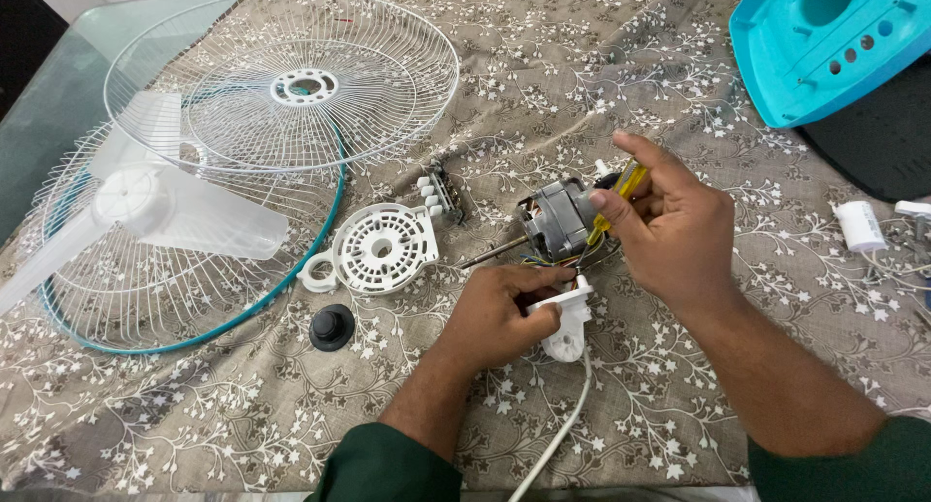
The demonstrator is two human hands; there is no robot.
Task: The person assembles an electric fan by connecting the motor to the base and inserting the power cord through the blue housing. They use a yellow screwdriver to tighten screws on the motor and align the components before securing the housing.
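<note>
A grey fan motor (555,219) with a thin shaft pointing left lies on the patterned cloth at centre. My right hand (669,226) grips a yellow-handled screwdriver (621,194) pressed against the motor's right side. My left hand (499,313) pinches a white plastic bracket (570,323) just below the motor; a white cable (558,434) runs from it toward me. Coloured wires show between the motor and the bracket.
Two white wire fan guards (291,85) and a translucent fan blade (145,206) lie at left. A white round motor cover (380,250), a switch block (438,194) and a black knob (332,327) sit near centre. A turquoise base (824,36) and a white capacitor (859,226) are at right.
</note>
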